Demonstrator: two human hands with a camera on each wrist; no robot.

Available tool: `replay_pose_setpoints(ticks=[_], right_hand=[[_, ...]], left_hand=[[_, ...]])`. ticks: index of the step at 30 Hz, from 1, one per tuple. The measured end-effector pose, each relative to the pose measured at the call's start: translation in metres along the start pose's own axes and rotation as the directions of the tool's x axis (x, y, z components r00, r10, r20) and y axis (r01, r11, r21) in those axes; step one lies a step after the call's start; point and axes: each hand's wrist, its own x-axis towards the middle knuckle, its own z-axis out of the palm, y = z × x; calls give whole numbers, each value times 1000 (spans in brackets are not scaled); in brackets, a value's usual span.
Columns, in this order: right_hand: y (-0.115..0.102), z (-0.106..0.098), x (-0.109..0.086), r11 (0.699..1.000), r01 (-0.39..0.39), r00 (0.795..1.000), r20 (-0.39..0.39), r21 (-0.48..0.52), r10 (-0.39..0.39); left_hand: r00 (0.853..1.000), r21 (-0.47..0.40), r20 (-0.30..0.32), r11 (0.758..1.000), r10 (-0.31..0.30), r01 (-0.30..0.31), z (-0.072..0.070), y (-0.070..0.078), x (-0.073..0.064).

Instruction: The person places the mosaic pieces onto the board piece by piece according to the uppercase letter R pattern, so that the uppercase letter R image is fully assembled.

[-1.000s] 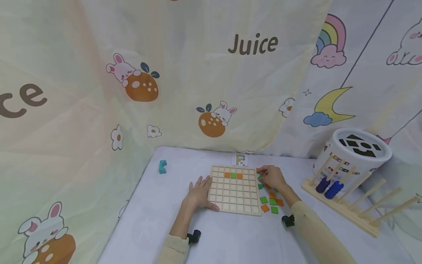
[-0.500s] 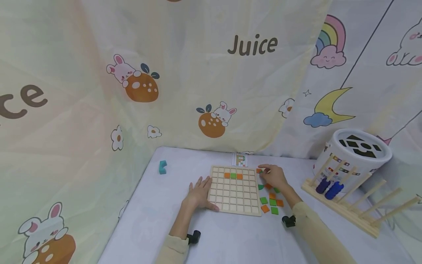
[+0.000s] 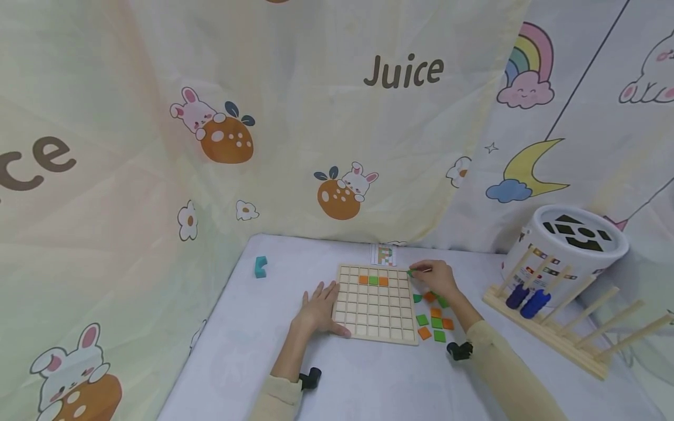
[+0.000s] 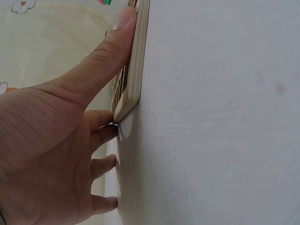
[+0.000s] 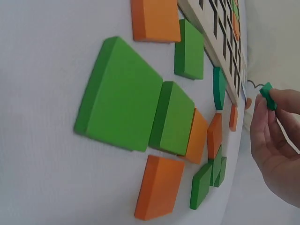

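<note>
My right hand (image 3: 436,277) pinches a small green tile (image 5: 268,96) between thumb and fingertips, just off the far right corner of the wooden grid board (image 3: 372,324). The right wrist view shows the tile lifted above the table. My left hand (image 3: 317,310) lies spread at the board's left side, its thumb (image 4: 105,54) resting along the near edge and its other fingertips by the corner. In one row of the board sit an orange tile (image 3: 363,280), a green tile (image 3: 373,280) and another orange tile (image 3: 383,281).
Several loose green and orange tiles (image 3: 437,322) lie right of the board. A printed pattern card (image 3: 383,255) is behind it. Farther right stand a wooden peg rack (image 3: 547,333) with blue beads and a white bucket (image 3: 563,251). A teal block (image 3: 260,266) sits at the far left.
My right hand has picked up the green tile from beside the board and raised it slightly toward the board's far right corner. My left hand has stayed in place.
</note>
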Motion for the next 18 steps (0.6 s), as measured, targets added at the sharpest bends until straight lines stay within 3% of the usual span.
replay_pose_setpoints(ticks=[7, 14, 18], right_hand=[[-8, 7, 3, 991, -110, 991, 83, 76, 104], [-16, 21, -1, 958, -235, 970, 107, 164, 219], [-19, 28, -3, 946, -268, 962, 96, 181, 254]], left_hand=[[1000, 2, -10, 1000, 10, -10, 1, -1, 0], [1000, 7, -6, 1000, 8, -8, 2, -2, 2], [1000, 9, 3, 1000, 4, -4, 0, 1, -1]])
